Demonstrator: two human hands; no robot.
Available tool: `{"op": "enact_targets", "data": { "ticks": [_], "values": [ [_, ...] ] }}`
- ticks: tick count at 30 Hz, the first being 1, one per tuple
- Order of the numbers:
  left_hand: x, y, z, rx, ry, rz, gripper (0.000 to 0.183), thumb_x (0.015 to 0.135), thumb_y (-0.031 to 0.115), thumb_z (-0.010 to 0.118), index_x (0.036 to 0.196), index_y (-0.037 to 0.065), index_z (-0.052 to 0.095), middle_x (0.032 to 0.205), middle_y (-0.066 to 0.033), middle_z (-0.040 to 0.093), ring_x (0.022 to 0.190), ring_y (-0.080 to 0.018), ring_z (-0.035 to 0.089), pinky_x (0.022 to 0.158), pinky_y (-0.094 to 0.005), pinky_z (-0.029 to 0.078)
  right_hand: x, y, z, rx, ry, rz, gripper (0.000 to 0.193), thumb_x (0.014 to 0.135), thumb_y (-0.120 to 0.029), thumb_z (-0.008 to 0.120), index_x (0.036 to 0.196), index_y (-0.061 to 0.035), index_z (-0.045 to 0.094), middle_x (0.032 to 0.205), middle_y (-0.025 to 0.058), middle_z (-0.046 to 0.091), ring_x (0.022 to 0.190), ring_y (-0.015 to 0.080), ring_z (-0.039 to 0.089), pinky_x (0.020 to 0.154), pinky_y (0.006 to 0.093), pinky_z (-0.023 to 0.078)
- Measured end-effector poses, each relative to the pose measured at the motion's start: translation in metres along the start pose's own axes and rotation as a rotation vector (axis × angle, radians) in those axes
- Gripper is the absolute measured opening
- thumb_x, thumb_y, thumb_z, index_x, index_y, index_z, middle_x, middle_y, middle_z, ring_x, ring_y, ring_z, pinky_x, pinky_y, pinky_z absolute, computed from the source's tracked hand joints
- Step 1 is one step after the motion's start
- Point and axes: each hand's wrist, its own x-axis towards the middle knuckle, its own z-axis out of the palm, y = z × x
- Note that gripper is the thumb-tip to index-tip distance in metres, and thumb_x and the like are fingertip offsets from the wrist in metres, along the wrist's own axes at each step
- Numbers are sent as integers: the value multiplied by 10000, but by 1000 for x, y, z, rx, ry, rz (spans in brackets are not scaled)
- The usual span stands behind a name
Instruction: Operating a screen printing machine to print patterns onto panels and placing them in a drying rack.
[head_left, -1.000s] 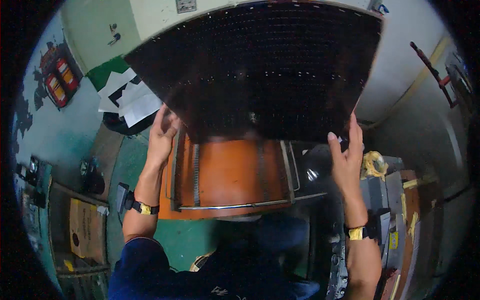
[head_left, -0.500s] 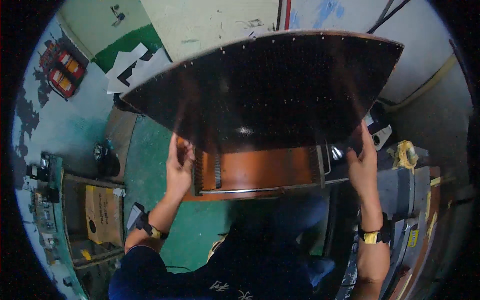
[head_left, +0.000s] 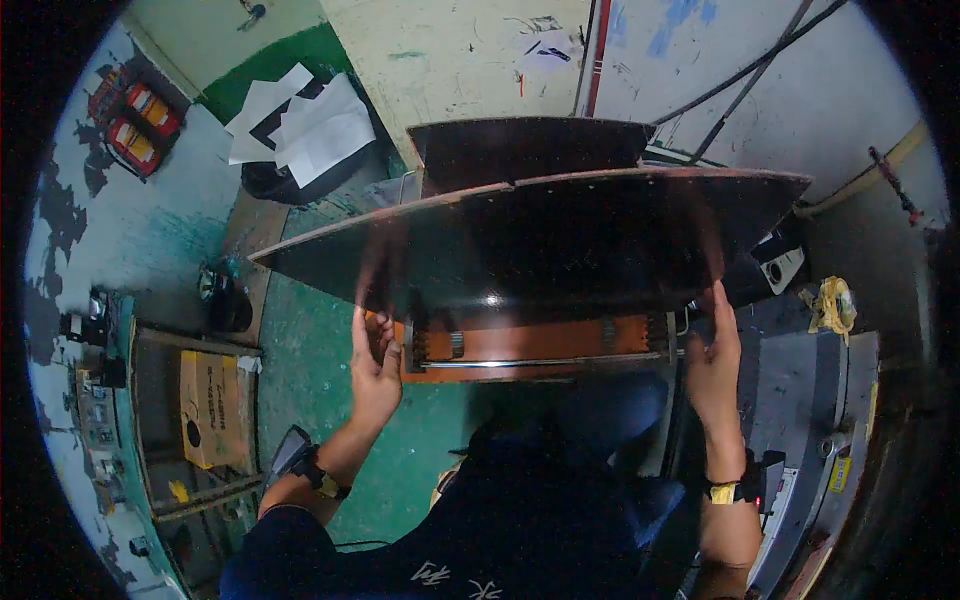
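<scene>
A large, dark, glossy panel point(head_left: 570, 230) with small pale dots along its far edge is held up in front of me at a slant. At its near left, my left hand point(head_left: 374, 365) grips the edge, thumb and fingers closed on it. My right hand point(head_left: 714, 360) holds the near right side in the same way. Both hands are mirrored in the dark surface. Below the panel stands an orange rack point(head_left: 560, 338) with toothed side strips and a metal bar along its front; the panel hides its far part. Behind, a second dark board point(head_left: 530, 155) stands upright.
White sheets point(head_left: 320, 130) lie on a dark round thing at the back left. A wooden shelf frame with a cardboard box point(head_left: 218, 405) stands at left. On the right are a grey bench point(head_left: 780, 390) and a roll of yellow tape point(head_left: 832, 308). Red fire extinguishers point(head_left: 135, 145) are by the left wall.
The panel has tipped so that its face shows narrower, and its far edge sits lower in view. The second dark board behind it has come into sight. Both hands keep their grip.
</scene>
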Motion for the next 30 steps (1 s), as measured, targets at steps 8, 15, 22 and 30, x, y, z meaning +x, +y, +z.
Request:
{"op": "enact_targets", "data": {
  "ticks": [8,15,22,30],
  "values": [
    [-12,6,7,-3,-57,62,650,919,-1,442,1466,34,94,1280,-125,441,1152,-193,462,960,-292,385,-12,42,-2,111,33,-57,737,667,230,407,1365,-5,379,1243,199,513,1162,317,512,1006,328,360],
    [-8,28,11,77,-57,92,615,921,-3,437,1458,26,140,1296,-162,443,1183,-237,463,1018,-328,334,-22,61,0,144,28,-35,722,670,234,390,1355,7,378,1191,201,528,1147,316,524,982,319,384],
    [-12,20,11,146,-78,146,603,908,-14,427,1453,27,173,1291,-165,452,1177,-237,471,1009,-332,347,-31,74,11,163,-13,27,678,717,223,406,1363,22,357,1290,184,512,1228,270,483,1051,326,320],
    [1,-39,-9,162,-119,139,593,853,-67,378,1428,2,249,1343,-180,448,1253,-255,431,1038,-357,327,-45,100,33,62,126,145,564,734,132,483,1281,-2,463,1124,228,581,1077,344,568,920,369,438]
  ]
}}
